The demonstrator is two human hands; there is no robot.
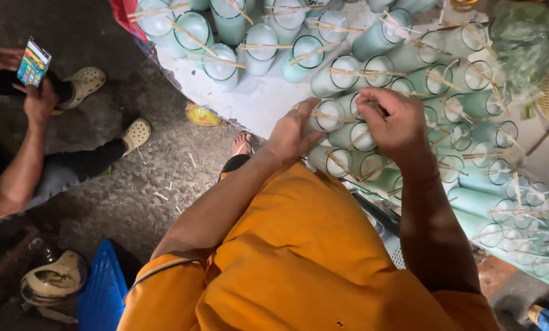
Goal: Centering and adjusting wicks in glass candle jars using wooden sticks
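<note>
The grip of the right hand is narrow: the fingertips are pinched on a thin wooden stick that lies across the mouth of a pale green glass. The glass is filled with white wax and sits near the middle of the picture, at about 1 o'clock from the orange shirt. The left hand is cupped against the side of a glass next to it, at 9 o'clock from the right hand, so the glasses may be kept from tipping while the stick is touched; whether it really clasps the glass cannot be told. Many more green glasses are packed tight together on the white table, from 11 o'clock round to 4 o'clock. A stick is laid over almost every mouth, likely so that a wick is kept upright in the middle while the wax sets. A green bag is seen at 2 o'clock. Far off at 9 o'clock, a phone is held by another person's hand, well apart from the table.
</note>
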